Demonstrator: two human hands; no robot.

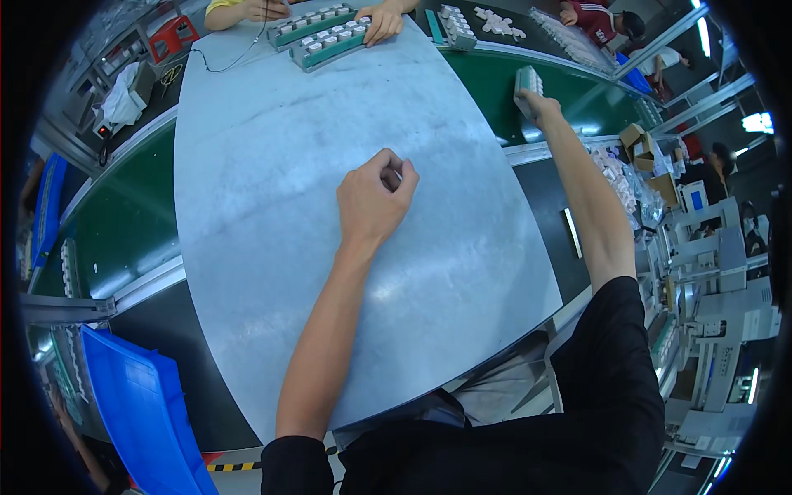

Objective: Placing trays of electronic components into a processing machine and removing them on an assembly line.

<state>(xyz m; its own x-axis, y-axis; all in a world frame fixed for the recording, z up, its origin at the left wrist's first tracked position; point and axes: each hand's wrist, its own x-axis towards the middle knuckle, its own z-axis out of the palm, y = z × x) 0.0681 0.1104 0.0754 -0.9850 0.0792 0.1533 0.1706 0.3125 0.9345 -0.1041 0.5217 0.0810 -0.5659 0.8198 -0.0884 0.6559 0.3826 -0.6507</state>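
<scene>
My left hand [373,198] hovers over the middle of the pale grey table [272,272], its fingers curled in toward the thumb. Whatever lies inside the curl, if anything, is too small to make out. My right arm stretches out to the far right. There my right hand [540,108] grips the near end of a green tray block [522,85] with a row of white pieces along it. This tray block is at the green conveyor belt [483,87]; whether it rests on the belt I cannot tell.
Across the table a co-worker's hands [384,21] are at two green trays of round white pieces [330,45]. Another loaded tray [456,26] stands beyond the belt. A blue bin [136,396] sits at my lower left. Bagged white parts [615,177] and cartons lie at the right.
</scene>
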